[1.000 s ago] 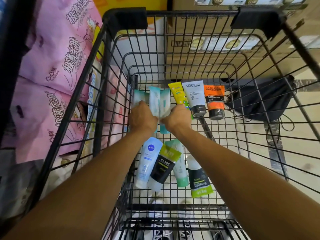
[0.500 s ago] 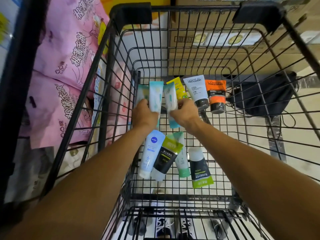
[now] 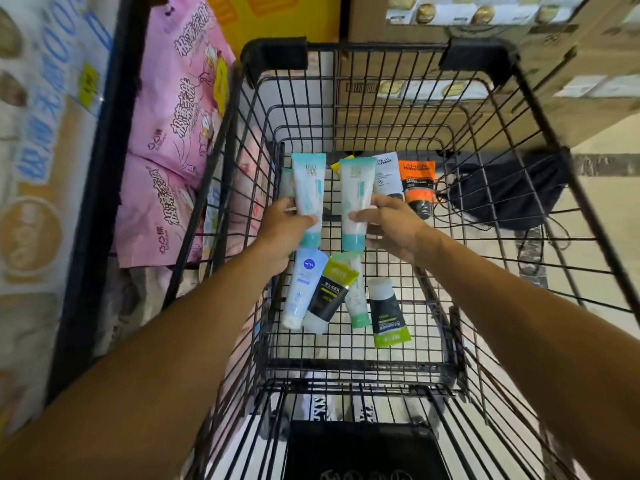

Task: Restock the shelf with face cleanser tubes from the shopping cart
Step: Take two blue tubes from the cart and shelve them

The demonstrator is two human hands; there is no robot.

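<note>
Tubes sit in a black wire shopping cart (image 3: 540,109), both arms reaching in from above

Outside the cart: pink packs (image 3: 173,140) with Chinese print stacked to its left, cardboard boxes (image 3: 450,15) beyond its far end, a black bag (image 3: 502,195) on the floor seen through the right side mesh

Left hand (image 3: 282,230) grips a white-and-teal tube (image 3: 309,195) low on its body, thumb across the front just above the teal cap, fingers curled behind; tube stands about upright, crimped end up, lifted off the cart floor. A second teal tube edge shows behind those fingers, can't tell if it's held too

Right hand (image 3: 394,225) grips a matching tube (image 3: 356,199) the same way: thumb on the front near the cap, fingers wrapped round the right side, cap pointing down. The two held tubes are side by side, close but apart. Print on both too blurred to read

Loose on the cart floor, far end: white tube (image 3: 387,174) marked L'OREAL MEN EXPERT, orange tube (image 3: 417,183) marked L'OREAL, a yellow tube corner behind the right-hand one

Near end: light blue NIVEA tube (image 3: 303,289), black-and-green tube (image 3: 329,296) marked MEN overlapping it, a pale green-capped tube (image 3: 356,303) partly under that, and a black tube with a green end (image 3: 387,313) just beside, apart from the rest
</note>
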